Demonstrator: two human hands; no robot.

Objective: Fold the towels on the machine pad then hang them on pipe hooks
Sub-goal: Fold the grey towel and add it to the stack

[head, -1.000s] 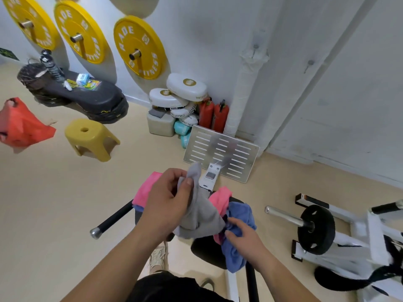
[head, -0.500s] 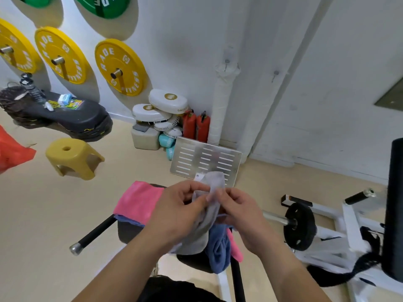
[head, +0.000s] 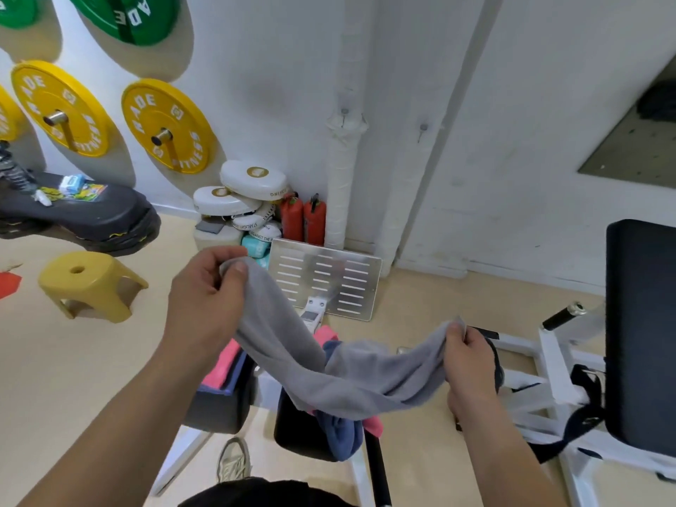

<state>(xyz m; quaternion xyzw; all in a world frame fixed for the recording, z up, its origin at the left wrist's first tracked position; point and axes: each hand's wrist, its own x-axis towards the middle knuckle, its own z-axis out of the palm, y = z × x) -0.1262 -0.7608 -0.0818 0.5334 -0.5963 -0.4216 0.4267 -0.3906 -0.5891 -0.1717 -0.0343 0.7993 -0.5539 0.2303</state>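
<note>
Stretched in the air above the black machine pads, a grey towel (head: 329, 375): left hand (head: 205, 298) pinching one end high, right hand (head: 468, 356) pinching the other end lower. Under its sagging middle, on the right pad (head: 296, 429), a bunched blue towel (head: 340, 433) and crumpled pink towel (head: 373, 424), spilling over the near edge. On the left pad (head: 219, 411), a folded pink towel (head: 219, 367). Behind, against the wall, a white pipe (head: 340, 177) with a hook (head: 344, 113).

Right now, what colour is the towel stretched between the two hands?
Plain grey towel, no pattern, seen clearly in the head view.
</note>
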